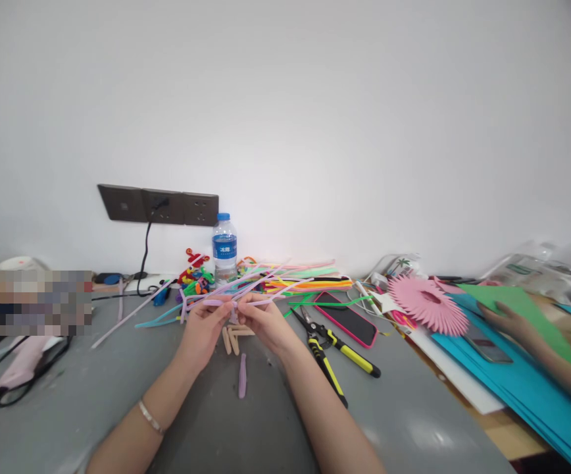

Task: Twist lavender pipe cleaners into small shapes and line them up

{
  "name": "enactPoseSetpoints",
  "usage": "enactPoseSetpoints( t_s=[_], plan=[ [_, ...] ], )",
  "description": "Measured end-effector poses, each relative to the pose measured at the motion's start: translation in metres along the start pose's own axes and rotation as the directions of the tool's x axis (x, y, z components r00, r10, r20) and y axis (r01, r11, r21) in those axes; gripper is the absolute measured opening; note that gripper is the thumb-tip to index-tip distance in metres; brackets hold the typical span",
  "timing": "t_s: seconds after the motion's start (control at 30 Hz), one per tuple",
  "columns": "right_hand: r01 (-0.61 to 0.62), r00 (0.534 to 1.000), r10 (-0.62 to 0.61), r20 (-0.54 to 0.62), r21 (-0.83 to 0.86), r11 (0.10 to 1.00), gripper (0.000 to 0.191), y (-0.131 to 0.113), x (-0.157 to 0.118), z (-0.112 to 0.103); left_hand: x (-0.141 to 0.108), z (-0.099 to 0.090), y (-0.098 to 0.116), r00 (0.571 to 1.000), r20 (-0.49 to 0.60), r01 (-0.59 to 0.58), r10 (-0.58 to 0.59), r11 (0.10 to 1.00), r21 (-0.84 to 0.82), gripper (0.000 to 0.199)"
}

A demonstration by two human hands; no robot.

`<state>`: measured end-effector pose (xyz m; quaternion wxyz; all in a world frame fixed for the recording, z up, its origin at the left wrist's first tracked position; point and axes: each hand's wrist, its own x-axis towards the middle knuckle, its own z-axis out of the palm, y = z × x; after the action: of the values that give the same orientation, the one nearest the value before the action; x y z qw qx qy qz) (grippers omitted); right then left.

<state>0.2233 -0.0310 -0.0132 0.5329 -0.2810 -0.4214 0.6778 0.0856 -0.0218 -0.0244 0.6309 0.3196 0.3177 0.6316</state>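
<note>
My left hand (209,324) pinches a lilac pipe cleaner (211,302) between thumb and fingertips. Close beside it, my right hand (262,320) is closed on lilac pipe cleaner too, the fingertips of both hands nearly meeting. More lilac stems fan out behind my fingers; where each one ends is hard to make out. Just below the hands lie several short wooden pieces (233,340). A short lilac bundle (243,376) rests on the grey table (206,428) between my forearms. Behind is a pile of coloured pipe cleaners (310,284).
Yellow-and-black cutters (327,345) and a pink-cased phone (347,320) lie right of my hands. A water bottle (225,250) stands against the wall. On the left is a pink corded tool (26,362). Far right, another person's hand (507,324) touches green paper (532,316).
</note>
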Motion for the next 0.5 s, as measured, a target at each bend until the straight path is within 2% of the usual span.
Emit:
enactPoseSetpoints(
  t_s=[0.27,0.37,0.5],
  plan=[
    [-0.015,1.0,0.014,0.016,0.011,1.0,0.024,-0.003,-0.002,0.0,-0.004,0.002,0.007,0.996,0.081,0.046,-0.049,0.998,0.035,0.028],
    [-0.005,1.0,0.006,0.03,-0.037,0.999,0.023,-0.006,-0.002,-0.001,-0.006,0.005,0.012,0.991,0.111,0.072,-0.077,0.996,0.044,0.029],
    [0.036,0.999,-0.034,0.021,-0.1,0.994,0.023,-0.007,-0.001,-0.004,-0.008,0.008,0.016,0.994,0.1,0.023,-0.03,0.998,0.066,0.033]
  ],
)
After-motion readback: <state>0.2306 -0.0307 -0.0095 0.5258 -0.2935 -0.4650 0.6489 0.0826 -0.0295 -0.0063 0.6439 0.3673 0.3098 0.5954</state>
